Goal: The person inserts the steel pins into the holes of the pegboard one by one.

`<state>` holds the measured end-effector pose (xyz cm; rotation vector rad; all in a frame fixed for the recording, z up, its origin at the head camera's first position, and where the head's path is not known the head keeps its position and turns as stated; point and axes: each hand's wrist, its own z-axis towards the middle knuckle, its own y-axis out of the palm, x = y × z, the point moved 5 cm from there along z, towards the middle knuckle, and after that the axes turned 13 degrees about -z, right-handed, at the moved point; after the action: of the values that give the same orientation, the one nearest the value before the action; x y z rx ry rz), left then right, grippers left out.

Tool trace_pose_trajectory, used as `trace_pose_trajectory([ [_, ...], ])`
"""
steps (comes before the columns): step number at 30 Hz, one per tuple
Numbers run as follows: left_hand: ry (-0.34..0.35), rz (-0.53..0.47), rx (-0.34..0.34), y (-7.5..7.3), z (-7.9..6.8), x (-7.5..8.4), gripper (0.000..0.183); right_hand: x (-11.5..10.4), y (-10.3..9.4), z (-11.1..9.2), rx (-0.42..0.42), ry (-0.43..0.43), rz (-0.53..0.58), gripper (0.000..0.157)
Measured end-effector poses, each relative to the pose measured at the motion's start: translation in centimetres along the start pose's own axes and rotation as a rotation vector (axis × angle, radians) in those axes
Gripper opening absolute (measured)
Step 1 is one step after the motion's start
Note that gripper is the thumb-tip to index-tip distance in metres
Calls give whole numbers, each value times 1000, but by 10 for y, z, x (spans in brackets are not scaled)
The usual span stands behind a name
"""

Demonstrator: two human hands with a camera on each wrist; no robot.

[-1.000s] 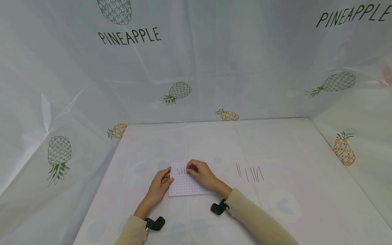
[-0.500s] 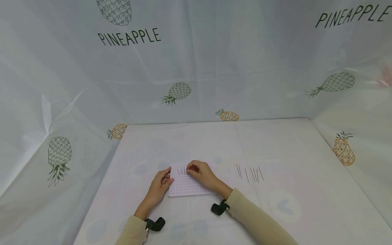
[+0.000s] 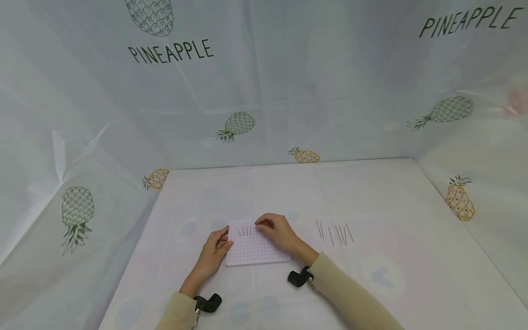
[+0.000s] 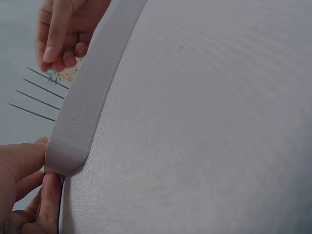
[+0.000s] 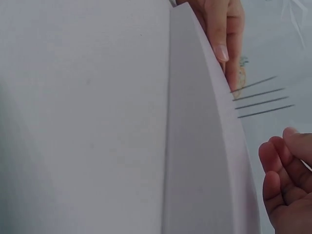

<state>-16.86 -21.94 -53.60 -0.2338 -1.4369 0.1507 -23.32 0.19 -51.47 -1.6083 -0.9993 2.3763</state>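
Note:
A white board (image 3: 255, 252) with a grid of small holes lies on the table before me. Thin dark sticks (image 5: 262, 103), several in a row, stand up from its upper left part. At the board's left edge, my left hand (image 3: 214, 250) grips the corner between its fingers, as the left wrist view shows. My right hand (image 3: 279, 231) hovers over the board's upper right, just right of the row. Its fingers are loosely bent, close to the sticks but apart from them, and nothing shows between them in the right wrist view.
Several more thin sticks (image 3: 338, 234) lie spaced out on the white table cover (image 3: 371, 197), right of the board. Behind the table and at its sides hangs a pale sheet (image 3: 330, 91) printed with pineapples. A black wrist camera (image 3: 300, 277) sits at each cuff.
My right hand has let go of the rightmost standing stick and moved slightly right and up, so the whole row now shows. The left hand keeps its place on the board.

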Motion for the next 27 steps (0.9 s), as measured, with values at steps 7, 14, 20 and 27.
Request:
trace_pose_trajectory([
  [7, -35, 54, -11, -1, 1, -7, 55, 4, -21, -3, 63, 67, -4, 15],
  [14, -46, 54, -13, -1, 1, -6, 56, 11, -42, -5, 141, 46, -15, 14],
  [20, -39, 66, -16, 0, 1, -7, 56, 16, -60, -10, 183, 75, -24, 13],
  [27, -25, 39, -14, 0, 1, -8, 55, 26, -80, -17, 238, 87, -13, 12],
])
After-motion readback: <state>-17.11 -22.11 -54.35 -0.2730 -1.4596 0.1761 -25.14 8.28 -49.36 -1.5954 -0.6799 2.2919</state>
